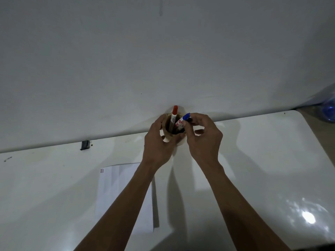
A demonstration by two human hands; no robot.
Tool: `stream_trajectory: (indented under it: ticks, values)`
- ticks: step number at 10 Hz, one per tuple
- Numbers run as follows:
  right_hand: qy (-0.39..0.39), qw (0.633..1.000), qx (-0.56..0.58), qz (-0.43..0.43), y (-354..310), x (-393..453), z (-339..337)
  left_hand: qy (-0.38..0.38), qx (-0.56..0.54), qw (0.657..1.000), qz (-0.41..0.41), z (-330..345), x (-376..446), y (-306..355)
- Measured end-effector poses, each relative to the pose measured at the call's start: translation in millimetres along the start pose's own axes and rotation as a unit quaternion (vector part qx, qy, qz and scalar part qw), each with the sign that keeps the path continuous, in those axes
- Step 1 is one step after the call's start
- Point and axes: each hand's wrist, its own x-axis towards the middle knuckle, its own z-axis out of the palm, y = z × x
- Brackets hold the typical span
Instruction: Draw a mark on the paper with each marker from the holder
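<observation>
A tan round holder (171, 136) stands on the white table against the wall. My left hand (159, 142) wraps around its left side. A red-capped marker (174, 115) stands upright in the holder. Beside it a blue-capped marker (183, 121) leans to the right, its lower end still inside the holder. My right hand (203, 136) pinches that marker near its cap with thumb and fingers. A white sheet of paper (119, 192) lies flat on the table under my left forearm, with a few short dark and red marks (102, 171) at its top left corner.
The white table (253, 160) has a rounded far right corner and glare at the lower right. A small dark clip (85, 145) sits at the table's back edge on the left. A blue translucent object (329, 109) lies beyond the table at the far right.
</observation>
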Motion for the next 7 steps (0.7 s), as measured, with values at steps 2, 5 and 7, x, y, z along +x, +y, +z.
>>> stream_trajectory:
  ticks: [2,5,7]
  values:
    - [0.011,1.000,0.007,0.024,-2.0,0.6,-0.3,-0.006,-0.009,1.000,0.015,0.0,0.2,-2.2]
    - [0.005,1.000,0.011,0.020,-1.7,-0.6,-7.7,-0.013,0.002,1.000,0.026,-0.7,0.5,0.2]
    - [0.002,1.000,0.015,0.016,-11.5,-1.9,-20.7,0.013,0.035,0.999,-0.010,-4.9,-9.8,3.3]
